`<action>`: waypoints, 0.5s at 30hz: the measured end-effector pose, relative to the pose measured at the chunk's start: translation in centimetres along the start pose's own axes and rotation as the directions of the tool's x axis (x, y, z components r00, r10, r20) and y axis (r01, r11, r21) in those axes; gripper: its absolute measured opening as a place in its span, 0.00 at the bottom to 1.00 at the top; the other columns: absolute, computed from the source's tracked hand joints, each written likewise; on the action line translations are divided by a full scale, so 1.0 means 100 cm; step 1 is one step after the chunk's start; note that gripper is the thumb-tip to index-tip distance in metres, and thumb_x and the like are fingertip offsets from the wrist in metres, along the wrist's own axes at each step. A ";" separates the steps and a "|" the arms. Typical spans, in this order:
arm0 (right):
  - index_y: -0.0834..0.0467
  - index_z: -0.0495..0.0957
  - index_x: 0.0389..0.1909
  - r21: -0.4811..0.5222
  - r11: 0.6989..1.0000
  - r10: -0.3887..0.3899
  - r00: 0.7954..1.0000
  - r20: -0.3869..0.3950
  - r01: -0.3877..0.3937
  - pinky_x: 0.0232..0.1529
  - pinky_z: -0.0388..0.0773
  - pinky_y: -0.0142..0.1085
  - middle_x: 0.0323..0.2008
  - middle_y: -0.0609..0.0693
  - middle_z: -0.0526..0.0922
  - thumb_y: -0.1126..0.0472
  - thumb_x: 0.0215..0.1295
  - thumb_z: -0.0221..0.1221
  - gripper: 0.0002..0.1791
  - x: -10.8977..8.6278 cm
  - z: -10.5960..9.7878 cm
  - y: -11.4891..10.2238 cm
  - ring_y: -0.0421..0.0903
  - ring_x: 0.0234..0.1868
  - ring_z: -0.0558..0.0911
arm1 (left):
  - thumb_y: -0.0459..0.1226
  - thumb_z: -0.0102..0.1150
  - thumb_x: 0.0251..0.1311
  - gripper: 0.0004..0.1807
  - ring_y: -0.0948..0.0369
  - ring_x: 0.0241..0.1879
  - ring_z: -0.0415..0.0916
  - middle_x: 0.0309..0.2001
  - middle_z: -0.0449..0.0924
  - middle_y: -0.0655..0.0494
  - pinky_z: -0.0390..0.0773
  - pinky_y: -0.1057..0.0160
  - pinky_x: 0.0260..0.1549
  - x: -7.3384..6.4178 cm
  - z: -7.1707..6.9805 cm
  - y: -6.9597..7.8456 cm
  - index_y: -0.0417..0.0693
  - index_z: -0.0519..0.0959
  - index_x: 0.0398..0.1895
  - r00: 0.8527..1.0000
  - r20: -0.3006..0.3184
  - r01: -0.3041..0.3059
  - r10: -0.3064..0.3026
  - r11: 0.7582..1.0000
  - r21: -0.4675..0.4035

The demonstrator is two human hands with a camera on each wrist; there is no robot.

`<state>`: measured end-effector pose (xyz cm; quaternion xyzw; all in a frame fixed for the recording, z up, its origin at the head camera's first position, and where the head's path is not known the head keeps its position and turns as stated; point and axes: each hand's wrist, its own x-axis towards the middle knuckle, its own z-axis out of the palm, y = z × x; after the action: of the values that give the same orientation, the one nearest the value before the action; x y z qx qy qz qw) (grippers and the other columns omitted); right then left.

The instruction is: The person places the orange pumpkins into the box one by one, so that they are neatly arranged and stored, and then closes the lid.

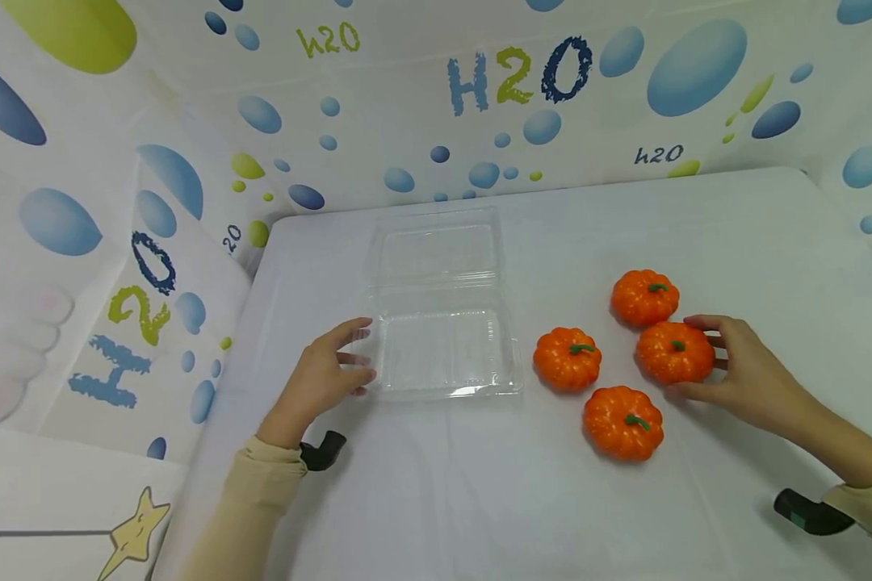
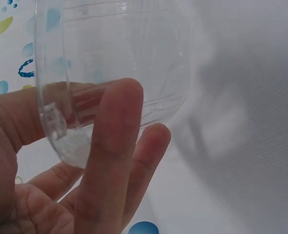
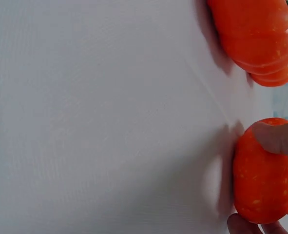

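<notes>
A clear plastic container [image 1: 443, 351] with its hinged lid [image 1: 436, 250] folded back lies on the table. At its left side my left hand [image 1: 324, 367] has its fingers spread loosely against the edge; in the left wrist view the fingers [image 2: 115, 131] lie about the clear rim. My right hand [image 1: 752, 375] grips a small orange pumpkin [image 1: 674, 353] from the right, thumb on the near side and fingers on the far side. Close around it sit three more pumpkins: one behind [image 1: 643, 300], one to the left [image 1: 565, 361] and one in front [image 1: 622, 425].
A white cloth covers the table [image 1: 480, 500]. Behind it and to the left hangs a white sheet [image 1: 378, 105] printed with blue and green drops and lettering. A dark wrist device [image 1: 323, 452] sits at the left cuff and another [image 1: 814, 512] at the right cuff.
</notes>
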<state>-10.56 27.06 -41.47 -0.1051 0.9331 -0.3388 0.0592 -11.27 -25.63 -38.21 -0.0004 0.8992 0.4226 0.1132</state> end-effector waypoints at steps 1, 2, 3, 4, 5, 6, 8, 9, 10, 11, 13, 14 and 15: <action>0.71 0.58 0.69 -0.007 1.000 0.003 1.000 -0.002 -0.003 0.49 0.76 0.62 0.63 0.71 0.62 0.58 0.50 0.79 0.52 0.000 0.000 -0.001 0.70 0.58 0.69 | 0.24 0.67 0.57 0.42 0.44 0.53 0.80 0.70 0.68 0.42 0.86 0.61 0.29 0.000 0.000 0.000 0.47 0.64 0.75 1.000 -0.001 -0.001 0.001 1.000 0.001; 0.71 0.59 0.69 -0.008 1.000 0.005 1.000 -0.001 -0.005 0.49 0.76 0.63 0.63 0.71 0.61 0.58 0.50 0.78 0.51 0.000 -0.001 -0.001 0.70 0.58 0.69 | 0.24 0.67 0.57 0.42 0.44 0.53 0.80 0.70 0.68 0.42 0.86 0.61 0.29 0.000 0.000 0.000 0.47 0.64 0.75 1.000 -0.001 -0.002 0.002 1.000 0.001; 0.71 0.59 0.69 -0.011 1.000 0.006 1.000 -0.002 -0.006 0.49 0.77 0.62 0.63 0.71 0.61 0.58 0.50 0.79 0.51 0.000 -0.002 -0.002 0.70 0.57 0.69 | 0.24 0.67 0.57 0.42 0.44 0.53 0.80 0.71 0.68 0.42 0.86 0.61 0.29 0.000 0.001 0.000 0.47 0.64 0.76 1.000 -0.002 -0.002 0.002 1.000 0.000; 0.71 0.60 0.69 -0.009 1.000 0.006 1.000 -0.002 -0.006 0.49 0.77 0.62 0.63 0.71 0.61 0.59 0.50 0.79 0.51 0.000 -0.003 -0.003 0.71 0.57 0.68 | 0.24 0.67 0.57 0.42 0.44 0.53 0.80 0.71 0.68 0.42 0.86 0.61 0.29 0.000 0.001 0.000 0.47 0.63 0.76 1.000 -0.002 -0.003 0.003 1.000 -0.001; 0.70 0.60 0.69 -0.008 1.000 0.010 1.000 -0.002 -0.010 0.48 0.78 0.61 0.63 0.71 0.61 0.58 0.50 0.79 0.51 0.000 -0.005 -0.004 0.70 0.57 0.68 | 0.24 0.67 0.57 0.42 0.44 0.53 0.80 0.71 0.68 0.42 0.86 0.60 0.29 0.000 0.001 0.000 0.47 0.63 0.76 1.000 -0.003 -0.003 0.003 1.000 -0.003; 0.71 0.61 0.69 0.000 1.000 0.011 1.000 0.000 -0.011 0.48 0.78 0.61 0.63 0.71 0.61 0.59 0.50 0.79 0.50 0.000 -0.006 -0.005 0.71 0.58 0.68 | 0.24 0.66 0.57 0.42 0.44 0.53 0.80 0.71 0.68 0.42 0.86 0.60 0.29 -0.001 0.001 0.000 0.47 0.63 0.76 1.000 -0.003 -0.004 0.004 1.000 -0.004; 0.70 0.62 0.69 0.018 1.000 0.013 1.000 0.003 -0.013 0.47 0.79 0.59 0.63 0.71 0.60 0.60 0.51 0.78 0.49 0.001 -0.010 -0.008 0.71 0.59 0.66 | 0.24 0.66 0.57 0.42 0.44 0.54 0.80 0.71 0.67 0.42 0.86 0.60 0.30 -0.001 0.001 0.001 0.47 0.63 0.76 1.000 -0.003 -0.004 0.004 1.000 -0.007; 0.70 0.62 0.69 0.028 0.999 0.015 1.000 0.003 -0.015 0.46 0.79 0.59 0.63 0.71 0.60 0.60 0.51 0.78 0.48 0.001 -0.012 -0.010 0.71 0.59 0.65 | 0.24 0.66 0.57 0.42 0.44 0.54 0.80 0.71 0.67 0.42 0.86 0.60 0.30 -0.001 0.001 0.001 0.47 0.63 0.76 1.000 -0.003 -0.004 0.004 1.000 -0.009; 0.69 0.63 0.69 0.038 0.999 0.019 1.000 0.006 -0.019 0.45 0.81 0.57 0.63 0.71 0.59 0.60 0.51 0.78 0.47 0.001 -0.014 -0.013 0.71 0.60 0.64 | 0.24 0.66 0.57 0.42 0.44 0.54 0.79 0.71 0.67 0.42 0.86 0.60 0.30 -0.002 0.001 0.001 0.47 0.63 0.76 1.000 -0.002 -0.004 0.004 1.000 -0.010; 0.69 0.64 0.69 0.047 0.999 0.021 1.000 0.006 -0.021 0.45 0.84 0.51 0.63 0.71 0.59 0.60 0.52 0.78 0.47 0.001 -0.016 -0.016 0.71 0.60 0.64 | 0.24 0.66 0.57 0.42 0.44 0.54 0.79 0.71 0.67 0.42 0.86 0.60 0.30 -0.002 0.001 0.001 0.47 0.63 0.76 1.000 -0.001 -0.004 0.004 1.000 -0.012; 0.67 0.66 0.69 0.066 0.998 0.016 1.000 0.005 -0.017 0.44 0.85 0.38 0.64 0.71 0.59 0.59 0.52 0.77 0.46 0.002 -0.020 -0.024 0.71 0.60 0.63 | 0.24 0.66 0.57 0.42 0.44 0.54 0.79 0.71 0.67 0.42 0.86 0.60 0.30 -0.002 0.001 0.001 0.47 0.63 0.76 1.000 0.000 -0.004 0.004 1.000 -0.015; 0.66 0.66 0.70 0.074 0.997 0.017 1.000 0.001 -0.017 0.43 0.84 0.30 0.64 0.70 0.59 0.59 0.53 0.77 0.46 0.003 -0.022 -0.029 0.69 0.60 0.64 | 0.24 0.66 0.57 0.42 0.44 0.54 0.79 0.71 0.67 0.42 0.86 0.60 0.30 -0.002 0.001 0.001 0.47 0.63 0.76 1.000 0.001 -0.004 0.004 1.000 -0.016; 0.66 0.66 0.70 0.082 0.997 0.011 1.000 0.000 -0.011 0.43 0.81 0.24 0.64 0.69 0.60 0.59 0.53 0.77 0.46 0.004 -0.024 -0.034 0.69 0.60 0.64 | 0.24 0.66 0.57 0.42 0.44 0.54 0.79 0.71 0.67 0.42 0.86 0.60 0.30 -0.002 0.001 0.000 0.47 0.63 0.76 1.000 0.001 -0.004 0.004 1.000 -0.017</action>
<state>-10.86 25.91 -37.52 -0.0973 0.9190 -0.3764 0.0653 -11.01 -25.54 -38.20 0.0005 0.8955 0.4305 0.1129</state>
